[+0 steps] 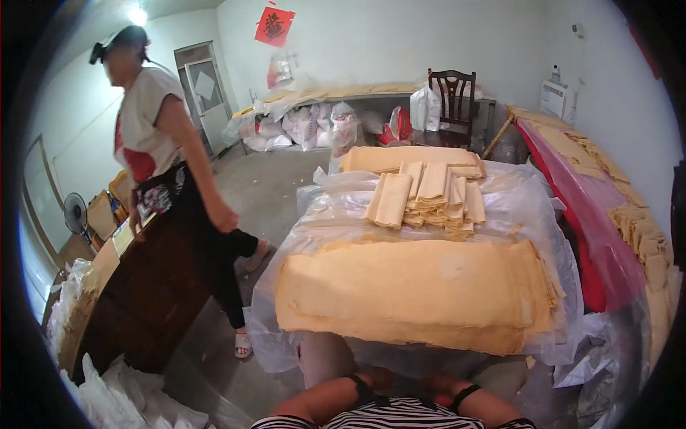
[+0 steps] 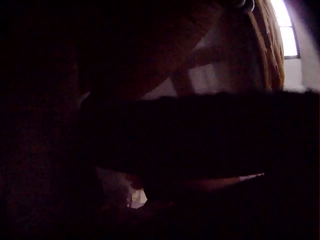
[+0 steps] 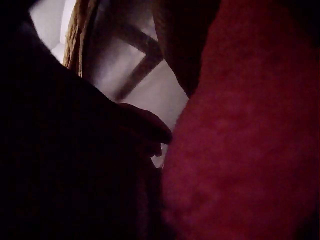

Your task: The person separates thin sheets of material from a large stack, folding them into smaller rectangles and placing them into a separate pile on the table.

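Both hands are low at the body, below the near table edge in the head view. The left hand [image 1: 374, 377] and the right hand [image 1: 437, 385] are dim and blurred, a short gap between them, and their fingers cannot be made out. Beyond them, a wide stack of tan sheets [image 1: 414, 289] lies on the plastic-covered table [image 1: 314, 214]; neither hand touches it. The left wrist view is nearly black. In the right wrist view, dark fingers [image 3: 147, 125] show beside a blurred red surface [image 3: 245, 130]; whether they hold anything cannot be told.
Folded tan bundles [image 1: 429, 196] lie behind the wide stack, with another flat stack [image 1: 411, 159] farther back. A person [image 1: 168, 157] stands at the left beside a dark wooden panel [image 1: 146, 300]. A wooden chair [image 1: 454, 107] stands behind the table; more sheets [image 1: 643, 239] line the right side.
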Demonstrator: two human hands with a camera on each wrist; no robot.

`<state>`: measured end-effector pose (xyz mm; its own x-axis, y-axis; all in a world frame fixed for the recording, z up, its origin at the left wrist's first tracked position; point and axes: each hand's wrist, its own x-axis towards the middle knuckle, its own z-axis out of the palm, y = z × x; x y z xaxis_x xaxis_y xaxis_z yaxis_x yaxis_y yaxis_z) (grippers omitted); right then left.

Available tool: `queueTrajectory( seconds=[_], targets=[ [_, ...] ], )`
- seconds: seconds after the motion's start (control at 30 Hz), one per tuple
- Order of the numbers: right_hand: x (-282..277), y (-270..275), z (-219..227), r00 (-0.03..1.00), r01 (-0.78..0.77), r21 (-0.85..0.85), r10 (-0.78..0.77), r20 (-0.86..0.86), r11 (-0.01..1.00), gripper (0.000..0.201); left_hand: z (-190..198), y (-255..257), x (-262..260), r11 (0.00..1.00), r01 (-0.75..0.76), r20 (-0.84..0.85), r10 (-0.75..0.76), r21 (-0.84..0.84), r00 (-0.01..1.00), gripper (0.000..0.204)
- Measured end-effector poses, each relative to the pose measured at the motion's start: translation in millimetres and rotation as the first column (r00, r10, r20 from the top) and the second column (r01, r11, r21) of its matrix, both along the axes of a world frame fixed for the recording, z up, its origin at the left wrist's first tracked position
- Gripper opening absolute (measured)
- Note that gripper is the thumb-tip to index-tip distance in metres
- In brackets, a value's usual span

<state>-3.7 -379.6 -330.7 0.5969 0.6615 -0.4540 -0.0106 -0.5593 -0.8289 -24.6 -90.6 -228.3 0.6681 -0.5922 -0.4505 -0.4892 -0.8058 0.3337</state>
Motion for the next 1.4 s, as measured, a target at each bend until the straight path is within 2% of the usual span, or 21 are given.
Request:
queueTrajectory(
  seconds=[0.03, 0.1, 0.17, 0.2, 0.23, 0.33, 0.4, 0.47, 0.57, 0.67, 0.77, 0.83, 0.87, 0.9, 0.97, 1.07, 1.13, 1.2, 1.23, 1.3, 1.4],
  targets=[
    [-1.1, -1.4, 2.6, 1.0, -0.012, -0.05, 0.011, -0.007, 0.999, 0.047, -10.1, 2.2, -1.5, 0.999, 0.031, 0.03, -0.03, -0.031, 0.999, 0.037],
    [3.7, 8.6, 59.1, 0.988, -0.141, -0.393, 0.105, -0.112, 0.909, 0.049, 5.0, 0.7, -5.9, 0.999, 0.046, -0.026, -0.047, -0.011, 0.999, 0.035],
    [-3.8, 6.4, 44.2, 0.99, -0.054, -0.366, 0.097, 0.1, 0.929, 0.053, 64.4, -10.0, -2.9, 0.993, 0.061, -0.207, -0.04, 0.096, 0.977, 0.035],
    [-2.7, 1.5, 33.1, 0.993, -0.104, -0.239, 0.09, -0.071, 0.965, 0.052, -6.2, 0.1, 7.2, 0.981, 0.159, -0.179, -0.138, 0.108, 0.974, 0.036],
    [-5.6, 0.8, 27.7, 0.995, -0.091, -0.213, 0.08, -0.058, 0.973, 0.05, -78.4, 9.1, 8.2, 0.959, 0.261, -0.156, -0.242, 0.114, 0.958, 0.037],
    [-7.2, 10.3, 29.9, 1.0, -0.014, -0.186, 0.019, 0.024, 0.982, 0.047, -2.1, 1.3, 6.9, 0.985, 0.146, -0.204, -0.124, 0.096, 0.971, 0.038],
    [-9.3, 14.6, 35.5, 0.999, 0.037, -0.207, -0.034, 0.017, 0.978, 0.048, -4.2, -0.3, 3.9, 1.0, 0.007, -0.218, -0.003, 0.019, 0.976, 0.037],
    [-4.8, 19.0, 57.1, 1.0, -0.017, -0.363, 0.023, 0.012, 0.932, 0.046, -9.9, 6.1, 0.2, 0.988, -0.109, -0.186, 0.087, -0.112, 0.979, 0.037],
    [-5.2, 20.8, 109.9, 1.0, -0.012, -0.427, 0.012, -0.003, 0.904, 0.045, -37.6, 16.0, 3.6, 0.982, 0.084, -0.068, -0.097, -0.172, 0.993, 0.038],
    [-9.0, 20.1, 89.4, 0.999, 0.03, -0.362, -0.013, 0.05, 0.932, 0.044, -31.4, 5.3, 7.8, 0.999, 0.008, -0.193, 0.002, 0.053, 0.981, 0.039],
    [-9.9, 16.6, 71.0, 0.996, 0.049, -0.265, -0.029, 0.079, 0.963, 0.043, -18.9, 7.5, 4.6, 0.998, -0.031, -0.151, 0.022, -0.061, 0.988, 0.037],
    [-7.6, 19.0, 77.9, 0.997, 0.029, -0.251, -0.01, 0.075, 0.968, 0.043, -66.2, 29.0, 7.1, 0.947, 0.258, 0.055, -0.252, -0.194, 0.966, 0.035],
    [-7.7, 20.0, 92.3, 0.997, 0.003, -0.275, 0.018, 0.074, 0.962, 0.043, -62.6, 32.3, 11.4, 0.888, 0.399, 0.173, -0.366, -0.23, 0.914, 0.034],
    [-8.6, 22.6, 98.8, 0.997, -0.024, -0.295, 0.046, 0.066, 0.955, 0.043, -60.7, 33.5, 11.5, 0.945, 0.259, 0.045, -0.255, -0.199, 0.966, 0.033],
    [-7.7, 30.0, 83.8, 0.986, -0.041, -0.328, 0.09, 0.137, 0.944, 0.044, 37.5, -0.7, 12.8, 0.996, -0.025, -0.194, 0.008, -0.085, 0.981, 0.032],
    [-3.9, 32.4, 108.7, 0.982, -0.14, -0.327, 0.174, 0.078, 0.935, 0.045, 180.9, -34.2, 24.5, 0.995, -0.034, -0.163, 0.018, -0.09, 0.986, 0.037],
    [-4.8, 35.9, 112.7, 0.986, -0.159, -0.329, 0.169, 0.001, 0.931, 0.047, 239.2, -52.7, 34.5, 0.905, -0.071, -0.107, 0.028, -0.42, 0.994, 0.032],
    [-1.6, 43.0, 93.3, 0.994, -0.109, -0.365, 0.102, -0.038, 0.925, 0.049, 275.4, -74.2, 41.4, 0.844, -0.12, -0.12, 0.067, -0.522, 0.991, 0.03],
    [-2.7, 42.9, 90.2, 0.998, -0.065, -0.272, 0.064, -0.015, 0.96, 0.048, 282.0, -84.8, 47.4, 0.809, -0.145, -0.126, 0.088, -0.569, 0.988, 0.029],
    [-3.0, 40.5, 85.1, 0.999, 0.021, -0.086, -0.018, 0.031, 0.996, 0.047, 277.0, -111.6, 60.6, 0.858, 0.071, 0.18, 0.025, -0.509, 0.983, 0.036],
    [-0.2, 41.8, 77.7, 0.999, 0.0, -0.069, 0.003, 0.036, 0.998, 0.053, 263.1, -165.3, 77.7, 0.888, 0.306, 0.589, -0.05, -0.343, 0.807, 0.048]
  ],
)
